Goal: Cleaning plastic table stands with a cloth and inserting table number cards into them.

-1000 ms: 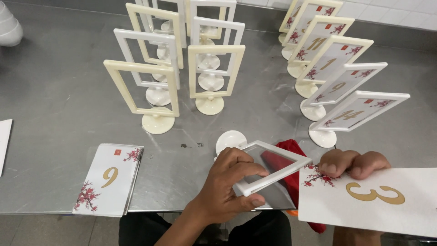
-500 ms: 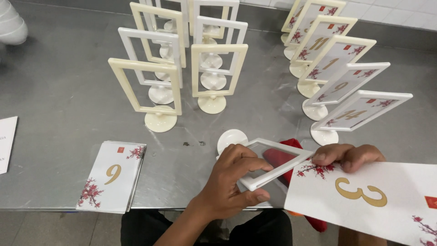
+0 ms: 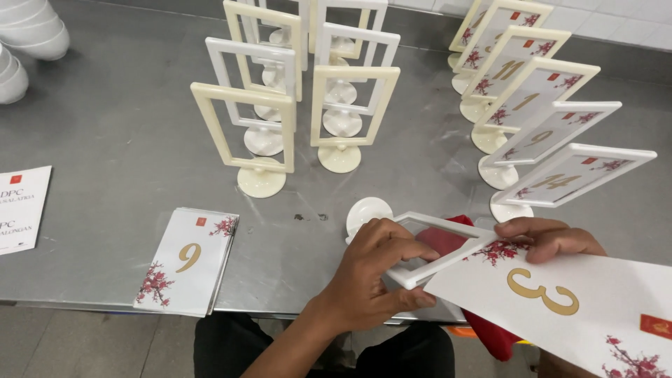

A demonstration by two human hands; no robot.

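Here the left hand [image 3: 371, 269] has its grip closed around a white table-number frame [image 3: 437, 245], tilted flat over the counter [image 3: 105, 140] edge, its round base [image 3: 367, 212] pointing away. Just right of the frame, the right hand [image 3: 553, 238] pinches a white number card [image 3: 567, 308], whose near corner touches the frame's right side; whether it has entered the slot is unclear. The card's long axis runs rightward. Beyond the frame stand filled stands [image 3: 560, 171]; to the frame's left lies a card stack [image 3: 187, 259].

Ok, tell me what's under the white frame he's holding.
Under the white frame, tipped in the left hand, a red cloth shows through its opening and below. The numbered card in the right hand covers the rest.
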